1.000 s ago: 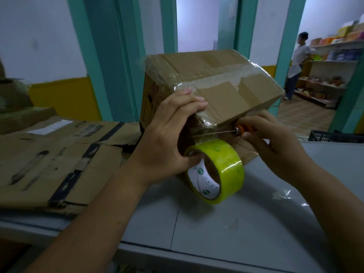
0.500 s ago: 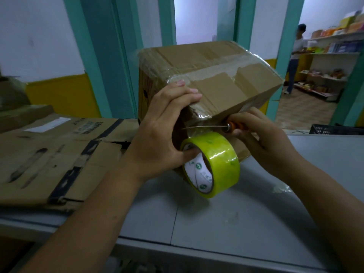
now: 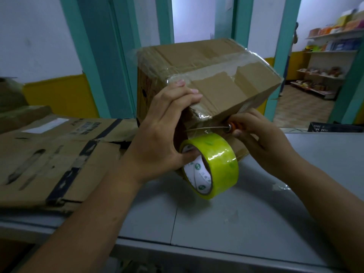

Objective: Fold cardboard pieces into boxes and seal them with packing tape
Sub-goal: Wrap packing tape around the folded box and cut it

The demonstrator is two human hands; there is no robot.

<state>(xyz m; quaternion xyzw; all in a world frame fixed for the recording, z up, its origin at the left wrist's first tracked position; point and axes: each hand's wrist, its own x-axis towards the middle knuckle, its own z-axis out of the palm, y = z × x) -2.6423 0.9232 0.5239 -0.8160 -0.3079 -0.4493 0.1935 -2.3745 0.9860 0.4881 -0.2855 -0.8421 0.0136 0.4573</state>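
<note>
A person's left hand (image 3: 161, 138) clasps the taped edge of a tilted cardboard box (image 3: 206, 75) at the grey table's (image 3: 256, 223) far edge, thumb hooked in a yellow tape roll (image 3: 218, 164), while the right hand (image 3: 262, 142) pinches an orange-handled tool (image 3: 232, 126) against the tape.

You get dim, cool indoor light, glare on the tape roll (image 3: 214, 164), edges bowed and softly blurred.
</note>
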